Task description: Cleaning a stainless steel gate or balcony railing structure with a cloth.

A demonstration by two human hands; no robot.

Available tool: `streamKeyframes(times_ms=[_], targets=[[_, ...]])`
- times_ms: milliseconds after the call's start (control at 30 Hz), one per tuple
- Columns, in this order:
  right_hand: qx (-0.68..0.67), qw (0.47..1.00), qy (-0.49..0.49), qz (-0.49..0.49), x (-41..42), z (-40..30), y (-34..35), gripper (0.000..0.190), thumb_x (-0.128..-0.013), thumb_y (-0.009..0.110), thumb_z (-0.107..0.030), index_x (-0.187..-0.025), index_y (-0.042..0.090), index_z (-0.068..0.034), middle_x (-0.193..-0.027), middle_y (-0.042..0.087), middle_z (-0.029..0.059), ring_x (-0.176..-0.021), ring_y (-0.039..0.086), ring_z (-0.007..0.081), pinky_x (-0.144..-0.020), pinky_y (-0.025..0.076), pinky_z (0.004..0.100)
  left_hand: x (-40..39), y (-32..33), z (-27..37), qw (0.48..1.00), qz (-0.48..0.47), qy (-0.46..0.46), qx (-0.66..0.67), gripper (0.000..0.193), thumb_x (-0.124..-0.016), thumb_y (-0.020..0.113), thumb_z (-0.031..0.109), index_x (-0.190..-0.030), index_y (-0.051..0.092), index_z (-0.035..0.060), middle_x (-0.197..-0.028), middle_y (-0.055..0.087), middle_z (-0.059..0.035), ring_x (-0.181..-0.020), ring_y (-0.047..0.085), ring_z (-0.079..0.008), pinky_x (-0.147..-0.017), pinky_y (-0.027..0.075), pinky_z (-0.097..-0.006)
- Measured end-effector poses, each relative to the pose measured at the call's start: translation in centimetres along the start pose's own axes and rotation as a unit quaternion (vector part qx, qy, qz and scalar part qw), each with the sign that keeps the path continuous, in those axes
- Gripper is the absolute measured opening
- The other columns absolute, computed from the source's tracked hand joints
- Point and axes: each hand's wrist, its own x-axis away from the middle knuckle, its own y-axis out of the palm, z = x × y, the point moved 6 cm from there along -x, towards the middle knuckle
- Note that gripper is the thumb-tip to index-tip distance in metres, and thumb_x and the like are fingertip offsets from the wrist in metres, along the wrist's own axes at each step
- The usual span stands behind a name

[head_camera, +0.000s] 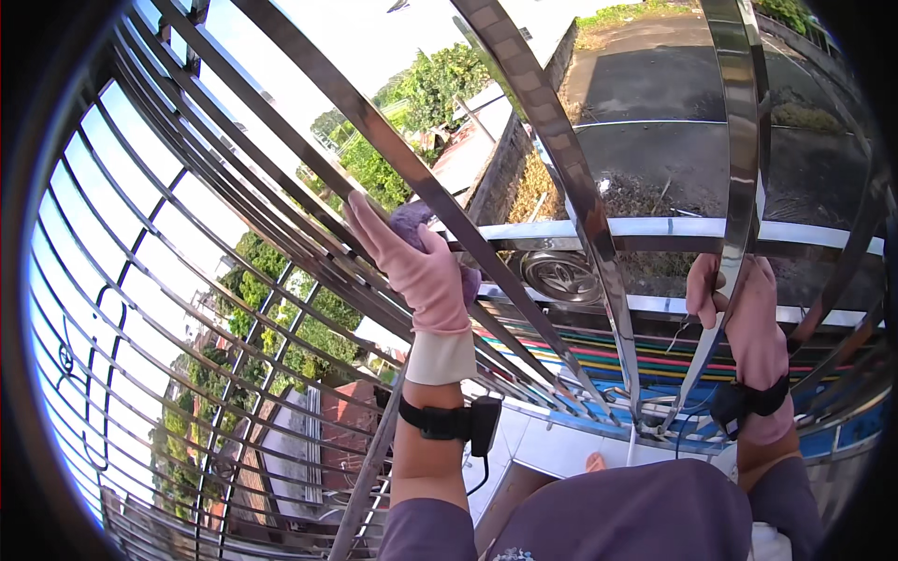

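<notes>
My left hand (pixel 426 277), in a pink rubber glove with a pale cuff, holds a purple cloth (pixel 412 223) among the polished metal bars of a window grille. Its fingers point up along a slanting bar (pixel 330 210), and part of the cloth shows beside the wrist. On the right, my right hand (pixel 754 315), also gloved in pink, is curled around an upright metal bar (pixel 740 140). Between the hands, a round metal ornament (pixel 561 275) sits between two horizontal rails, the upper rail (pixel 666 228) running just above my right hand's fingers. Both wrists wear black strapped devices.
More grille bars (pixel 231 280) curve down the left side. A pole (pixel 368 470) leans near my left forearm. Below are white floor tiles (pixel 519 428), a foot (pixel 595 461) and a white container (pixel 770 543). Coloured strips (pixel 561 343) run behind the lower bars.
</notes>
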Motion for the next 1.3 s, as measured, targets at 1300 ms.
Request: streamKeyframes(times_ms=[1300], targets=[[-0.006, 0.998, 0.033, 0.043, 0.2, 0.5, 0.4, 0.053, -0.093, 0.033, -0.035, -0.064, 0.058, 0.002, -0.054, 0.055, 0.0097, -0.038, 0.049, 0.0130, -0.044, 0.040, 0.0225, 13.1, -1.1, -1.8, 0.979, -0.078, -0.139, 0.130, 0.035, -0.082, 0.051, -0.006, -0.115, 0.061, -0.0034, -0.136, 0.041, -0.0240, -0.115, 0.052, -0.0336, -0.093, 0.045, -0.0378]])
